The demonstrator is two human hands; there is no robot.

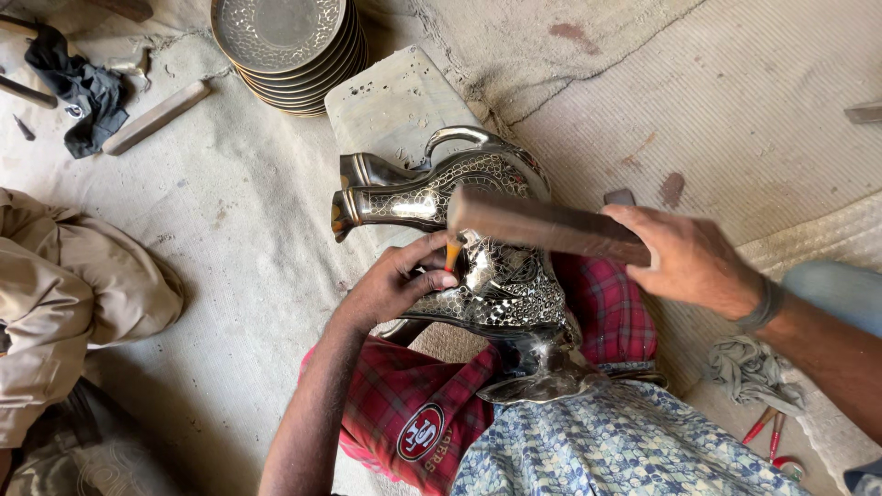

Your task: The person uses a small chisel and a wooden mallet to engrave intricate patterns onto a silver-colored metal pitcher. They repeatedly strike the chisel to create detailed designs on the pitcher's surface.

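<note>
An engraved silver metal jug (496,276) lies across my lap, spout pointing left, its base toward me. My left hand (395,280) rests on the jug's belly and pinches a small orange-tipped chisel (452,253) against the metal. My right hand (684,257) grips a long wooden mallet bar (542,225), whose end sits just above the chisel's top. A red checked cloth (404,404) lies under the jug on my legs.
A stack of engraved metal plates (289,50) stands at the top. A flat stone slab (390,106) lies beyond the jug. A wooden stick (156,117) and dark cloth (78,87) are at upper left. Another person's beige-clothed leg (64,294) is at left. Red-handled pliers (767,432) lie at lower right.
</note>
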